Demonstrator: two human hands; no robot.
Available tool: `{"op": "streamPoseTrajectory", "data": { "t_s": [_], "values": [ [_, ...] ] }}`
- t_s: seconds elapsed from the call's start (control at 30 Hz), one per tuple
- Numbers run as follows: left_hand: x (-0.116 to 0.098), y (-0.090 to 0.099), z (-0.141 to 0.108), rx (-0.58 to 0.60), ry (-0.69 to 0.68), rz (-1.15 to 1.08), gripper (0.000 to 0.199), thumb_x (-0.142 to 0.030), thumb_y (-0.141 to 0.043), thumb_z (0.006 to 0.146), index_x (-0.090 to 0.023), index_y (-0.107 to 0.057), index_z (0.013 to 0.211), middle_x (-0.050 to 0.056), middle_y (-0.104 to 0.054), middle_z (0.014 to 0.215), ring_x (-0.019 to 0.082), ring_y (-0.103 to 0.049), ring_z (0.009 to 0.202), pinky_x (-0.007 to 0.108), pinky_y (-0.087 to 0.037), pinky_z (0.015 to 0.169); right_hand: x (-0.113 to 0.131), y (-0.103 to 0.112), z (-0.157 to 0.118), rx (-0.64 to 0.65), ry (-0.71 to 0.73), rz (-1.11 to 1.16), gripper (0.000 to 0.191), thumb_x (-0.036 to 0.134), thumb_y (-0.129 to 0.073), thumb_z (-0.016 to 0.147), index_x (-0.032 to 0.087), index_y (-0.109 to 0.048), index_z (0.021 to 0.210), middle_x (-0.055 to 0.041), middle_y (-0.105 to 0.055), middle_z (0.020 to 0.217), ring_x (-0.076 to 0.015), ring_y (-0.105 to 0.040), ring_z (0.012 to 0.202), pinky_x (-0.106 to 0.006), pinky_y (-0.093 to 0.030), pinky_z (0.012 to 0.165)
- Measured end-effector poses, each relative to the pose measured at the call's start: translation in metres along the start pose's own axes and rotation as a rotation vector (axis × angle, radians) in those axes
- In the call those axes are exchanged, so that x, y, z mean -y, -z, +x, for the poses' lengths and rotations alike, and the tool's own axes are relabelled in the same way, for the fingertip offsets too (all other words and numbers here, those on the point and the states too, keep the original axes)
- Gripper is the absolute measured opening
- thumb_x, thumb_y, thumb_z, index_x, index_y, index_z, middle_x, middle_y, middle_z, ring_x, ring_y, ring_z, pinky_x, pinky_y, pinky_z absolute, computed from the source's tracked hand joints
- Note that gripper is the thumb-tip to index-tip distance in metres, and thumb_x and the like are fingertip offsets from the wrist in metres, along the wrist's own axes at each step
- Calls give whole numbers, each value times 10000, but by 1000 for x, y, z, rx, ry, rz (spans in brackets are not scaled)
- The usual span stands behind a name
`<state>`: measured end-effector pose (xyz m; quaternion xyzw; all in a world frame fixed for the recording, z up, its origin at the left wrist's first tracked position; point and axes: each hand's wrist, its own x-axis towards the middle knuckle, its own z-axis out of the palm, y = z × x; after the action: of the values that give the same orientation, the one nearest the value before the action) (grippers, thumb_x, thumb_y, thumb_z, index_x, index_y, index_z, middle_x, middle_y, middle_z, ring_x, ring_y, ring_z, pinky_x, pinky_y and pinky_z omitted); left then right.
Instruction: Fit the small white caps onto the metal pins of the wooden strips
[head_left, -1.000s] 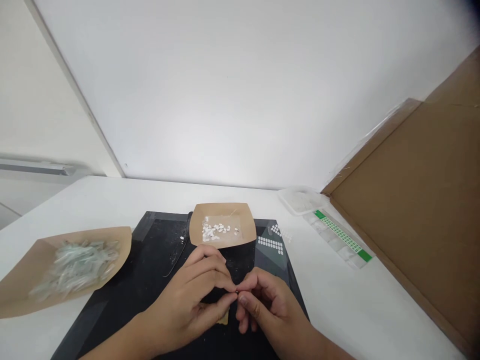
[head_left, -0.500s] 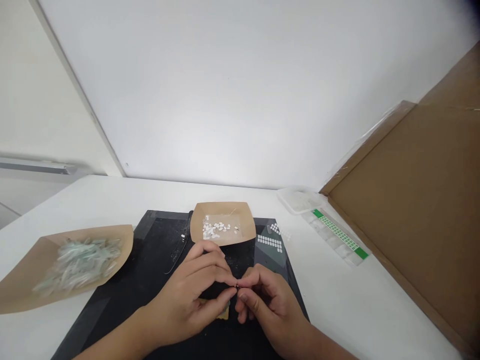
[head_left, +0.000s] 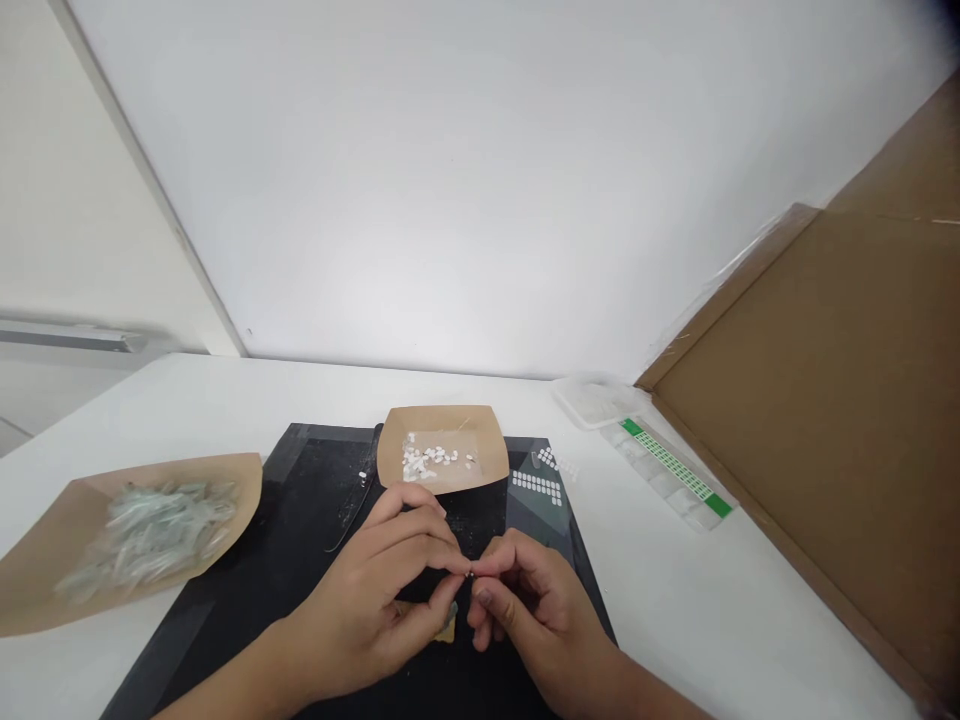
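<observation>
My left hand (head_left: 382, 590) and my right hand (head_left: 536, 605) meet over the black mat (head_left: 247, 590), thumb and forefinger of each pinched together. A tiny dark piece (head_left: 471, 574) shows between the fingertips; it is too small to identify, and both hands touch it. Partly hidden under my left hand, a small yellowish piece (head_left: 446, 630) lies on the mat. Just beyond my fingers is a brown paper tray (head_left: 491, 450) with small white pieces (head_left: 424, 460) in it.
A larger brown tray (head_left: 45, 525) with clear greenish strips stands at the left. Sheets of white oval stickers (head_left: 536, 487) lie at the mat's right edge. Further right are a clear plastic dish (head_left: 592, 400), a green-and-white strip (head_left: 675, 465) and a cardboard wall (head_left: 817, 400).
The whole view has shifted slightly. Both hands keep nearly the same pinched pose, with the tiny piece still between the fingertips.
</observation>
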<state>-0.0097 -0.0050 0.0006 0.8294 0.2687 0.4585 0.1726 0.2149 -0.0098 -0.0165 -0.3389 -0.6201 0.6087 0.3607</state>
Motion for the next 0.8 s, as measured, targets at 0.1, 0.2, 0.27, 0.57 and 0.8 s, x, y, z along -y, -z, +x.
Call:
{"op": "streamPoseTrajectory", "data": {
  "t_s": [0.1, 0.2, 0.27, 0.57, 0.8],
  "values": [
    [0, 1, -1, 9, 0, 5, 275, 34, -635, 945, -167, -677, 1128, 26, -727, 961, 153, -646, 881, 431, -449, 1031, 1, 1, 0, 0, 3, -7, 251, 451, -652, 1062, 206, -619, 1017, -1, -713, 767, -121, -697, 624, -229, -512, 609],
    [-1, 1, -1, 2, -11, 24, 264, 11, -618, 977, -156, -678, 1173, 40, -731, 963, 163, -648, 890, 428, -456, 1031, 3, 2, 1, -17, 11, -33, 263, 465, -642, 1064, 207, -621, 1015, -7, -716, 785, -123, -695, 632, -234, -506, 614],
    [-3, 1, -1, -5, -38, 36, 278, 6, -594, 997, -142, -672, 1219, 53, -743, 972, 168, -655, 892, 422, -463, 1030, 4, 2, 1, -39, 12, -55, 284, 482, -634, 1065, 205, -625, 1008, -10, -713, 794, -119, -688, 625, -232, -495, 608],
    [-5, 0, 1, -24, -54, 80, 292, -2, -583, 999, -149, -669, 1236, 53, -761, 943, 169, -681, 847, 420, -505, 1015, 4, 2, 1, -44, 9, -100, 342, 533, -618, 1061, 198, -620, 992, -25, -718, 803, -127, -686, 620, -246, -505, 608],
    [-9, 0, 3, -48, -50, 82, 252, 20, -614, 961, -155, -670, 1133, 38, -759, 908, 152, -680, 798, 430, -491, 1010, 1, 2, 1, -11, 66, -87, 278, 480, -620, 1068, 212, -613, 995, -16, -710, 788, -135, -689, 616, -257, -536, 620]
  ]
}}
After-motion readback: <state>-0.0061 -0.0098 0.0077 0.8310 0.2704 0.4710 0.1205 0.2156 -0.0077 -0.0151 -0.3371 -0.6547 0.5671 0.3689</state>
